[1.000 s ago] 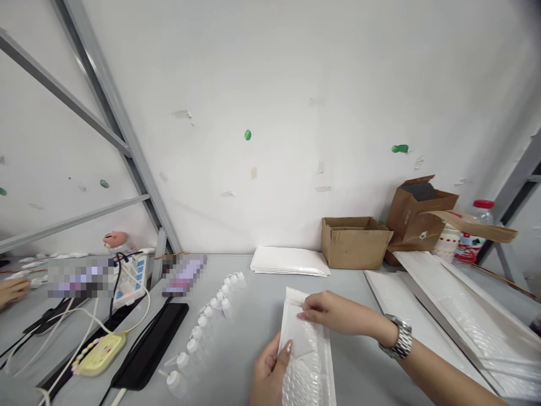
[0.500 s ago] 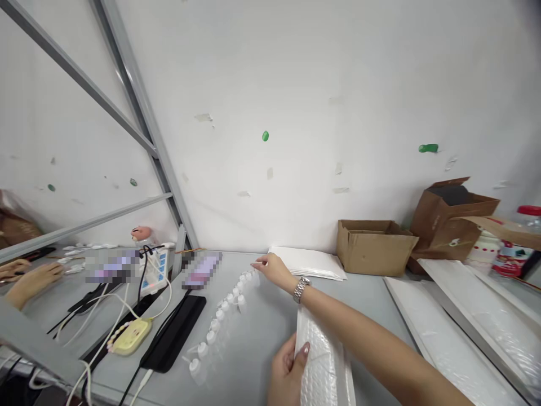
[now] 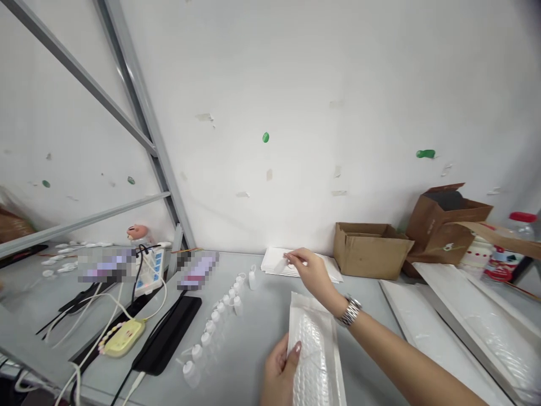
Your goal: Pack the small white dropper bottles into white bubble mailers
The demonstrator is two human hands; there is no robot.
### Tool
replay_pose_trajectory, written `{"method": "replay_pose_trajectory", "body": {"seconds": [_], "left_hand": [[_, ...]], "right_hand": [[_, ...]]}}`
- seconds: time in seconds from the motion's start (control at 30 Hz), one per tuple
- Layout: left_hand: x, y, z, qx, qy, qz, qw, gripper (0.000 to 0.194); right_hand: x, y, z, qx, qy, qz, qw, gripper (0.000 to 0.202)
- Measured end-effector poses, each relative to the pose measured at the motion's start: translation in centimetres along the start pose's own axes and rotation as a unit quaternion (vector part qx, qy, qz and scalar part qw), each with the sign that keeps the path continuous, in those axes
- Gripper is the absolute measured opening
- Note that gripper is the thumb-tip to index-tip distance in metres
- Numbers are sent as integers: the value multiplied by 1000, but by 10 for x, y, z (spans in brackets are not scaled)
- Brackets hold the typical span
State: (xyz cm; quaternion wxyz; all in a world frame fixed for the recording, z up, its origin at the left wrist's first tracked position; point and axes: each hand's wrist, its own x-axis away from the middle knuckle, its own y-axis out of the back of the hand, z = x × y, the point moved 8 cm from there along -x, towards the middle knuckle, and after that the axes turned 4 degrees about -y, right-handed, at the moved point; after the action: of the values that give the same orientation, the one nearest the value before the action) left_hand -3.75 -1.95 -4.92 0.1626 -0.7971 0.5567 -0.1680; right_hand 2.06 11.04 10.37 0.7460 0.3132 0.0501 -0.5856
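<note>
My left hand [image 3: 281, 369] is closed on the edge of a white bubble mailer [image 3: 315, 349], thumb on top. The mailer lies at a slant in front of me, its upper end towards the wall. My right hand [image 3: 310, 273], a metal watch at its wrist, pinches a small translucent bottle [image 3: 279, 266] by its top. This bottle is held tilted in front of a stack of white mailers [image 3: 270, 255]. To the left, several small white-capped bottles [image 3: 215, 317] stand in a slanting row on the grey table [image 3: 245, 349]. One bottle [image 3: 252, 279] stands slightly apart at the row's far end.
An open cardboard box [image 3: 372, 251] and a brown carton [image 3: 443, 225] stand along the wall. White mailers [image 3: 448, 338] lie at the right. Leftward are a black pad [image 3: 169, 335], a blurred phone [image 3: 198, 270], a yellow case [image 3: 124, 337], cables and a power strip [image 3: 150, 270].
My right hand has moved right from the row's far end, carrying a small bottle. My left hand still holds the mailer. Another person's hands have nearly left view at the far left.
</note>
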Motion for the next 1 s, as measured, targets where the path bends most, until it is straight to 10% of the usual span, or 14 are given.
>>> {"method": "replay_pose_trajectory", "body": {"seconds": [0.17,0.43,0.67,1.0], "left_hand": [[3,0,4,8,24,-7,1000,52],[9,-19,6,-10,26,26,999,54],[7,-31,1,-12,20,50,998,54],[8,-29,9,-35,55,21,998,55]], "right_hand": [[44,47,-22,39,-44,10,998,24],[52,65,-53,-82,-161,57,982,31],[66,42,-70,-162,-249,136,945,28],[87,37,-68,-142,-228,83,960,25]]}}
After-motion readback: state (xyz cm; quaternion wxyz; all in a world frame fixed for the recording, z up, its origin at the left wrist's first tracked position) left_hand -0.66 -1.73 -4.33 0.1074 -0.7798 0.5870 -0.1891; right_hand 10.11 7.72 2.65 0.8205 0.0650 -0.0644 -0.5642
